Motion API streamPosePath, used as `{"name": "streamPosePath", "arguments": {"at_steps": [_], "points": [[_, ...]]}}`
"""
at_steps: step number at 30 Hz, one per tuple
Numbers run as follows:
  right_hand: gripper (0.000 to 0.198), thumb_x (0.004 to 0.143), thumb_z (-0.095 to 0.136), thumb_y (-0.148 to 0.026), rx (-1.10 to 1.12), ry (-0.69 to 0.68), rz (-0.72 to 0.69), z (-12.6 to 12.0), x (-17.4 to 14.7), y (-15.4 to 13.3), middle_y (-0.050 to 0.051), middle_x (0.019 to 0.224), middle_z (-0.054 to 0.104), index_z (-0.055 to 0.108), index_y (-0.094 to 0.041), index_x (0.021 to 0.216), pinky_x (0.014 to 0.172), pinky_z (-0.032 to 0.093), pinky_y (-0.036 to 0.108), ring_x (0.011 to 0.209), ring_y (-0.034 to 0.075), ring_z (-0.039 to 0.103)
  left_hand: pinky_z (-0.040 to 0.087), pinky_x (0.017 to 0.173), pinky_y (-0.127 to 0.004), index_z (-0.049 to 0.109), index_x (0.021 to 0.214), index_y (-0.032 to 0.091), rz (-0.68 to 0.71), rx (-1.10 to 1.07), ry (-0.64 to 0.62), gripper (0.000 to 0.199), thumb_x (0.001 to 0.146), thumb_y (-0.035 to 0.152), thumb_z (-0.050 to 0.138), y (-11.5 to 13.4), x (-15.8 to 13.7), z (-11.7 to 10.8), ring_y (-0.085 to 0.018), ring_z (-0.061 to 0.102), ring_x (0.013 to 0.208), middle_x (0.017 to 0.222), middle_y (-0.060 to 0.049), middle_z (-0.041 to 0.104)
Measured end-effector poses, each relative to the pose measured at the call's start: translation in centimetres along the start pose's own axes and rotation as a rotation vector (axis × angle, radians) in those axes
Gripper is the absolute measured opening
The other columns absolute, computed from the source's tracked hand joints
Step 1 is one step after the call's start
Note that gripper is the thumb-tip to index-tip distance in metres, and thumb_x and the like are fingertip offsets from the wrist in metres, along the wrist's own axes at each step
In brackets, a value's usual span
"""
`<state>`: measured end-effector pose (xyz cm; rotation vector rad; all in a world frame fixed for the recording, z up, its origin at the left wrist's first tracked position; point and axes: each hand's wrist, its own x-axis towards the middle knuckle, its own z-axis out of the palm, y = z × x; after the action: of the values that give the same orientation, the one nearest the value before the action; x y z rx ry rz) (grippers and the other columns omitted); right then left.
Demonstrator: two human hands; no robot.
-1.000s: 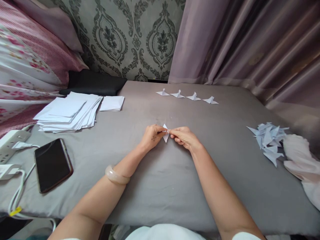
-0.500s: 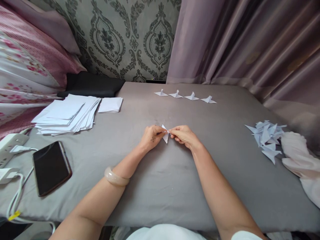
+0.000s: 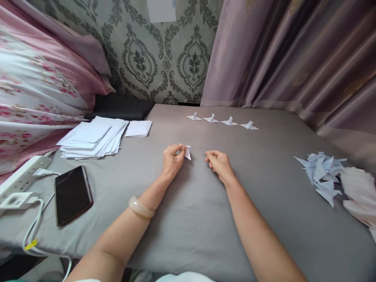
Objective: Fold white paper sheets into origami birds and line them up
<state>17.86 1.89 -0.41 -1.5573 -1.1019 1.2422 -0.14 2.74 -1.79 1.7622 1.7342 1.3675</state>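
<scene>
I can read no words, brands or numbers from where I stand. The left hand (image 3: 171,161) has small dark marks (image 3: 174,159) on its back, too small to make out as any sign. I can read nothing on the phone (image 3: 73,195), power strip (image 3: 21,178), yellow tag (image 3: 31,244) or upper sheet (image 3: 162,11).

Soft, moderate daylight-like light spreads over the counter (image 3: 182,231), dimming toward the right. Faint, diffuse shadows lie near the hands (image 3: 173,160); the bangle (image 3: 141,208) catches a small highlight. Wide-angle distortion stretches the edges, and the right-hand curtain (image 3: 331,78) looks smeared.
</scene>
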Motion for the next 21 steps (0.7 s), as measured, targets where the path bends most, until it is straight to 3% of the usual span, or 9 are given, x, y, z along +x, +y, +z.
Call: {"name": "streamPosePath", "arguments": {"at_steps": [4, 11, 17, 21], "points": [[0.021, 0.08, 0.052, -0.03, -0.055, -0.009, -0.05, 0.4, 0.2, 0.6, 0.0, 0.064, 0.06, 0.062, -0.014, 0.087, 0.036, 0.027, 0.018, 0.039, 0.005, 0.038, 0.046, 0.084, -0.031, 0.074, 0.083, 0.022, -0.025, 0.066, 0.094, 0.015, 0.083, 0.023, 0.059, -0.7, 0.4, -0.1, -0.018, 0.063, 0.084, 0.088, -0.004, 0.073], [0.023, 0.079, 0.051, -0.032, -0.167, -0.013, -0.131, 0.2, 0.2, 1.2, 0.0, 0.064, 0.062, 0.064, -0.014, 0.087, 0.044, 0.035, 0.018, 0.046, 0.007, 0.047, 0.044, 0.081, -0.031, 0.069, 0.101, 0.019, -0.145, 0.296, -0.078, 0.023, 0.081, 0.027, 0.059, -1.2, 0.4, 0.0, -0.02, 0.06, 0.085, 0.087, -0.005, 0.068], [0.022, 0.081, 0.05, -0.03, -0.245, -0.017, -0.189, 0.1, 0.1, 1.5, 0.001, 0.066, 0.065, 0.065, -0.015, 0.085, 0.053, 0.04, 0.02, 0.051, 0.008, 0.052, 0.042, 0.085, -0.034, 0.068, 0.085, 0.018, -0.187, 0.539, -0.139, 0.019, 0.081, 0.03, 0.054, -0.7, 0.1, -0.7, -0.026, 0.058, 0.096, 0.095, -0.011, 0.067], [0.023, 0.082, 0.05, -0.03, -0.285, -0.017, -0.21, 0.0, 0.2, 1.6, 0.002, 0.066, 0.066, 0.066, -0.015, 0.085, 0.055, 0.04, 0.02, 0.053, 0.009, 0.054, 0.043, 0.081, -0.034, 0.07, 0.08, 0.018, -0.167, 0.592, -0.16, 0.021, 0.081, 0.031, 0.053, -0.7, 2.0, -1.0, -0.028, 0.059, 0.096, 0.094, -0.011, 0.068]]}}
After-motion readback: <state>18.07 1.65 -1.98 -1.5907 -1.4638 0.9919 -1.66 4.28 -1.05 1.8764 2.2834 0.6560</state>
